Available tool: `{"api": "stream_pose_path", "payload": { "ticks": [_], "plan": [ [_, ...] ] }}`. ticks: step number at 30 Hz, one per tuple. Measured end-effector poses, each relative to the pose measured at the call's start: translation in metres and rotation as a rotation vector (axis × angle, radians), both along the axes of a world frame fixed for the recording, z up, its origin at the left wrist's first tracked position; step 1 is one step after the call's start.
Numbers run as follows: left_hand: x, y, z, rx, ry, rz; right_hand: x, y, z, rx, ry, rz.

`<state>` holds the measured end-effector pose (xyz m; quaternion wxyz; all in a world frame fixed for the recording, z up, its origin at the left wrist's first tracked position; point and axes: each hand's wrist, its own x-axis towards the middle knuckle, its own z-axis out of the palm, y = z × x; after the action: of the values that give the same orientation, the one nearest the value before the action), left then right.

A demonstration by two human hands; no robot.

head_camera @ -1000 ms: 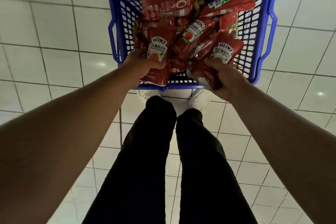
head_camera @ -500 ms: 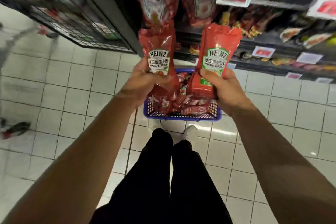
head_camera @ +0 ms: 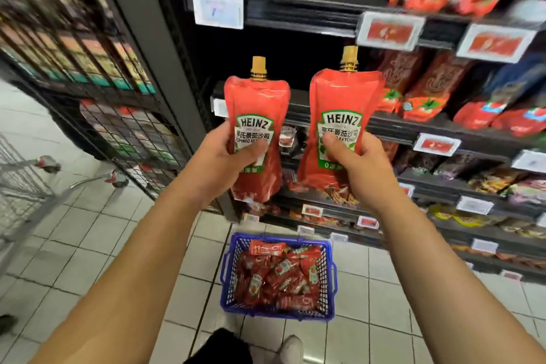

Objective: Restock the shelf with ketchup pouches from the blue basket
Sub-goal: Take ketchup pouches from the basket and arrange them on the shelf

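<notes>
My left hand (head_camera: 227,156) grips a red Heinz ketchup pouch (head_camera: 255,103) with a gold cap, held upright in front of the dark shelf (head_camera: 393,127). My right hand (head_camera: 351,162) grips a second upright ketchup pouch (head_camera: 344,97) beside it, a little higher. Both pouches face me, in front of a dark gap at the shelf's left end. The blue basket (head_camera: 331,275) stands on the tiled floor below my hands, holding several more red pouches.
Red sauce packs (head_camera: 422,83) fill the shelf to the right, with price tags (head_camera: 390,31) along the shelf edges. A black wire rack (head_camera: 97,74) stands at left, next to a metal trolley (head_camera: 26,186). Lower shelves hold mixed packets.
Both hands lifted a pouch each out of the basket and raised them to shelf height. My view rose from the basket to the shelf.
</notes>
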<state>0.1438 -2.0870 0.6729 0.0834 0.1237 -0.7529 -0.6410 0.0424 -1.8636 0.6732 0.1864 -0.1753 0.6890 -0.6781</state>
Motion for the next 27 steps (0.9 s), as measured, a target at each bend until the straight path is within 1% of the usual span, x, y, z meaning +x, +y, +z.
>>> {"api": "stream_pose_path", "payload": {
  "ticks": [3,5,10,13,19,23,27],
  "plan": [
    [-0.016,-0.01,0.033,-0.063,0.108,-0.008,-0.012,-0.015,0.039,-0.043,0.05,-0.015],
    [-0.028,-0.021,0.053,-0.052,0.184,0.015,-0.021,-0.027,0.063,-0.057,0.067,-0.034],
    [-0.056,-0.063,0.091,-0.026,0.301,-0.05,-0.038,-0.06,0.109,0.019,0.173,-0.083],
    [-0.077,-0.092,0.101,-0.058,0.308,-0.075,-0.047,-0.089,0.122,0.046,0.222,-0.124],
    [-0.114,-0.136,0.107,-0.016,0.319,-0.148,-0.062,-0.132,0.133,0.104,0.264,-0.218],
    [-0.135,-0.145,0.109,0.01,0.303,-0.164,-0.072,-0.138,0.128,0.129,0.262,-0.239],
    [-0.157,-0.14,0.128,0.022,0.265,-0.18,-0.091,-0.131,0.133,0.113,0.233,-0.286]
  ]
}}
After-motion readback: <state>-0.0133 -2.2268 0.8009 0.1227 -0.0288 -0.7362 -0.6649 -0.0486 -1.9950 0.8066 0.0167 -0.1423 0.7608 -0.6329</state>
